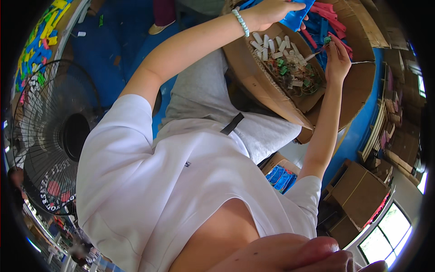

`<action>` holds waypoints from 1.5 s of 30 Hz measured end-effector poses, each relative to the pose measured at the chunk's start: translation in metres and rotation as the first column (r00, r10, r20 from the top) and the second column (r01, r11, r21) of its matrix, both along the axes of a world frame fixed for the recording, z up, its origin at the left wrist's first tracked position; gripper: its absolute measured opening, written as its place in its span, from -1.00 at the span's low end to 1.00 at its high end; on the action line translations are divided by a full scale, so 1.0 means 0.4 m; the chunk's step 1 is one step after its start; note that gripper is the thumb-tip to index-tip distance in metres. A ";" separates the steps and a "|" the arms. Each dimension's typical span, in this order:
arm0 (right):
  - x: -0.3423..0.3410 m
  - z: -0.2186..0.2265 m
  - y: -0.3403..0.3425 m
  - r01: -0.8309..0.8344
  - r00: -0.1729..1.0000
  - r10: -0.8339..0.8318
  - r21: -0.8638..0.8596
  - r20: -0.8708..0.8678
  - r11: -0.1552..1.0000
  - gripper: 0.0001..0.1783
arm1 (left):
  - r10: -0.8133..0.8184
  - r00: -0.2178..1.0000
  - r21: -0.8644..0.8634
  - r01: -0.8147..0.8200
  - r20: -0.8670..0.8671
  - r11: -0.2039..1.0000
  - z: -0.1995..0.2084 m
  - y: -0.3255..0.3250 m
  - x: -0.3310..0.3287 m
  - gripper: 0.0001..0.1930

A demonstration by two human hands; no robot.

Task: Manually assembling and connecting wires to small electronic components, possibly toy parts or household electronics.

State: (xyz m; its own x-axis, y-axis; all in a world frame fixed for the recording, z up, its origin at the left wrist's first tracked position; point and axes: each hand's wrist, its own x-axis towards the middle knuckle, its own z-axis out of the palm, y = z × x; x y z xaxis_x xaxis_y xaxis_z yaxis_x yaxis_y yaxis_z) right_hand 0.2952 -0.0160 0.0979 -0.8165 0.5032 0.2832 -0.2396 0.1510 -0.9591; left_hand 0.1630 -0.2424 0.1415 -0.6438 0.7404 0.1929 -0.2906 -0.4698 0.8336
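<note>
My left hand (273, 12), with a beaded bracelet at the wrist, grips a flat blue plastic piece (297, 17) over the far side of a large cardboard box (247, 63). To its right, my right hand (338, 63) pinches a small green circuit board (327, 40) between its fingertips. Below the hands, an inner cardboard tray (312, 105) contains white plastic pieces (267, 44) and a tangle of wired green circuit boards (297, 77). Pink-red plastic parts (333, 22) and more blue ones lie in the box beyond. The pieces' exact kind is unclear.
A black standing fan (74, 136) is close on my left. Colourful plastic pieces (38, 45) are heaped at the far left. Another person's lower leg (164, 13) shows at the top. A small carton of blue pieces (282, 179) and stacked cardboard (358, 192) are on the right.
</note>
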 end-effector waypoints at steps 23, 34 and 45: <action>-0.008 0.098 -0.034 0.256 0.966 -0.256 0.192 -0.022 0.947 -0.71 | 0.014 0.967 -0.013 -0.018 -0.255 1.000 -0.028 0.250 0.043 -0.56; -0.003 0.097 -0.041 0.269 0.963 -0.265 0.132 -0.046 0.954 -0.71 | 0.136 0.886 0.063 -0.120 -0.444 0.991 -0.036 0.230 0.069 -0.64; 0.009 0.106 -0.053 0.270 0.955 -0.268 0.000 -0.124 0.963 -0.65 | 0.080 0.931 0.082 -0.054 -0.357 0.995 -0.046 0.237 0.082 -0.61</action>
State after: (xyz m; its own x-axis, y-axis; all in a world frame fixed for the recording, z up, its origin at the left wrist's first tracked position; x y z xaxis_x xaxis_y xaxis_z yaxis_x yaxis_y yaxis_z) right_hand 0.2987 -0.0370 0.1403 -0.6104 0.6937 0.3823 -0.3029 0.2416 -0.9219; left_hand 0.1958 -0.1476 0.1230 -0.5697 0.6745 0.4695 0.0562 -0.5380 0.8411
